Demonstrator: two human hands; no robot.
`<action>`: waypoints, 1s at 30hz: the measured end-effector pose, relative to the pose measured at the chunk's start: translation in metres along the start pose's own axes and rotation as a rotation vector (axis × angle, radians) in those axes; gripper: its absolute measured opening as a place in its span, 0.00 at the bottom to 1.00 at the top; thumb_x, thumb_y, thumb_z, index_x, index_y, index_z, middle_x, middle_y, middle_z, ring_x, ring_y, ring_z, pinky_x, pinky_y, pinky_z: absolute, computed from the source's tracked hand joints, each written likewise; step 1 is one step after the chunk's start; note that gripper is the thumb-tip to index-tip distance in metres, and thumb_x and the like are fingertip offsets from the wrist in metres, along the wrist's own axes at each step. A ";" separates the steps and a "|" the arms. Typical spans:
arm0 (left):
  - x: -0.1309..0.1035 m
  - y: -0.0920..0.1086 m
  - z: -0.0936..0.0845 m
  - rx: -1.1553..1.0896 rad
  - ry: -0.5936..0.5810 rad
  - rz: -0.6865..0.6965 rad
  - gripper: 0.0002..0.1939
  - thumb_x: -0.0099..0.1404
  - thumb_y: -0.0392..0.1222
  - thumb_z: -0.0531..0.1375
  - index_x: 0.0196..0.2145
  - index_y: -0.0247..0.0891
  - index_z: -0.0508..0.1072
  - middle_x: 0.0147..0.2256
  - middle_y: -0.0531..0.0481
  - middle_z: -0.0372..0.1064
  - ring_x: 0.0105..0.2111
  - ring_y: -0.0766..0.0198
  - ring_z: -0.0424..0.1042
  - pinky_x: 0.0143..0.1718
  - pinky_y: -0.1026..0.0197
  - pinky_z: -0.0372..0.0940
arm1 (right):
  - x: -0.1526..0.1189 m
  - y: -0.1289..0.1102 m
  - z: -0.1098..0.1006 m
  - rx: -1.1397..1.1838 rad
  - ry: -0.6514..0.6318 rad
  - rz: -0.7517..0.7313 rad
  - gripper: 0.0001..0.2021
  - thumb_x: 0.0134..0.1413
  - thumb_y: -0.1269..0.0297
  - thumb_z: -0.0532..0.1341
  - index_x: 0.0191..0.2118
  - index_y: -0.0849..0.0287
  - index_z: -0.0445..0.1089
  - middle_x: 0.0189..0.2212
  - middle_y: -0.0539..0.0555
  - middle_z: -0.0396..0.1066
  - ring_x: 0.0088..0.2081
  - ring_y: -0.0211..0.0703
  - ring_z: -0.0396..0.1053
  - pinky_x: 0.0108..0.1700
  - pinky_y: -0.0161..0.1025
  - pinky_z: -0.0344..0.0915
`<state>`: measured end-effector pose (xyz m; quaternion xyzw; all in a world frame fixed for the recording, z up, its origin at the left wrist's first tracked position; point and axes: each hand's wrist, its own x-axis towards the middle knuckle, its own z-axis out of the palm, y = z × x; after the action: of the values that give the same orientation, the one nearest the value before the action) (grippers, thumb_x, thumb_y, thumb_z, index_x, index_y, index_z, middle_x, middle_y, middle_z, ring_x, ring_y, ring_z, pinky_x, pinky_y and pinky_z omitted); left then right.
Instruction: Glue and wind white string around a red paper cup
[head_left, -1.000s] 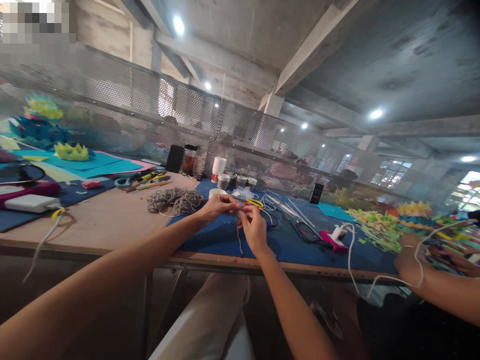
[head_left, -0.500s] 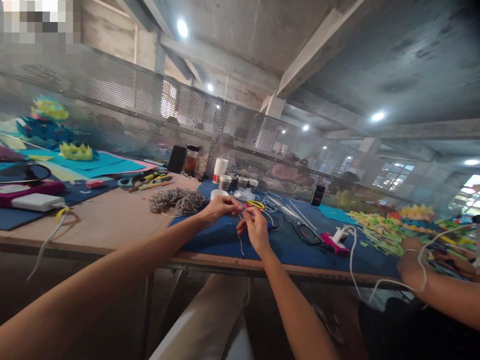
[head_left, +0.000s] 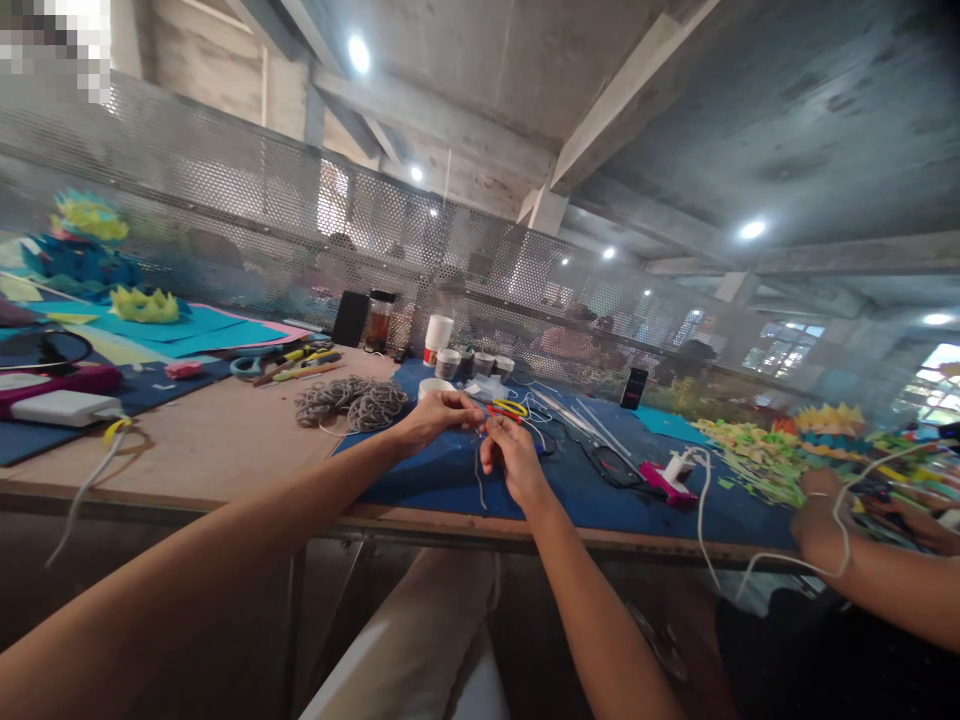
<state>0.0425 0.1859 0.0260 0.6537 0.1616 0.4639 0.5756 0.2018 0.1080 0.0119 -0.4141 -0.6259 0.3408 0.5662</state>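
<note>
Over the blue mat (head_left: 420, 480), my left hand (head_left: 444, 415) pinches a thin grey cord (head_left: 481, 485) between thumb and fingertips. My right hand (head_left: 511, 450) is close beside it, its fingertips closed at the same cord. The cord's loose end dangles below the two hands. What lies exactly between the fingertips is too small to make out. To the left of my hands rests a bundle of grey cord (head_left: 351, 402). Just behind them are yellow-handled pliers (head_left: 511, 408) and a white cup (head_left: 436, 388).
Several small cups (head_left: 448, 363) and a jar of brown liquid (head_left: 380, 320) stand at the back. A purple power strip (head_left: 667, 484) with a white cable is on the right. Another person's arm (head_left: 832, 530) reaches over paper scraps (head_left: 750, 455). Tools (head_left: 300, 362) lie to the left.
My hands stay at nearly the same spot, still pinching the cord. My right-hand fingers have shifted slightly. The whole view has moved a little.
</note>
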 end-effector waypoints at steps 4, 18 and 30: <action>-0.001 0.002 0.001 0.013 0.021 0.006 0.14 0.50 0.46 0.74 0.25 0.32 0.79 0.22 0.51 0.71 0.25 0.68 0.67 0.28 0.65 0.60 | -0.002 0.003 0.004 -0.124 0.099 -0.062 0.17 0.60 0.45 0.59 0.37 0.56 0.67 0.20 0.48 0.73 0.17 0.39 0.69 0.22 0.34 0.67; 0.000 0.000 0.000 0.014 0.010 -0.012 0.15 0.50 0.47 0.74 0.26 0.32 0.79 0.22 0.51 0.71 0.24 0.68 0.66 0.28 0.64 0.61 | -0.004 0.003 0.006 -0.179 0.120 -0.127 0.14 0.62 0.48 0.58 0.36 0.54 0.66 0.22 0.48 0.74 0.20 0.42 0.73 0.24 0.36 0.71; -0.001 0.001 0.001 -0.012 -0.003 -0.018 0.15 0.49 0.46 0.75 0.28 0.32 0.80 0.27 0.48 0.76 0.26 0.67 0.70 0.32 0.62 0.65 | -0.002 -0.001 0.002 0.071 0.008 0.016 0.22 0.59 0.41 0.58 0.35 0.57 0.66 0.19 0.49 0.74 0.15 0.37 0.70 0.20 0.32 0.69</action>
<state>0.0420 0.1845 0.0269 0.6493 0.1640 0.4587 0.5840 0.2000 0.1059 0.0122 -0.4002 -0.6078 0.3658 0.5802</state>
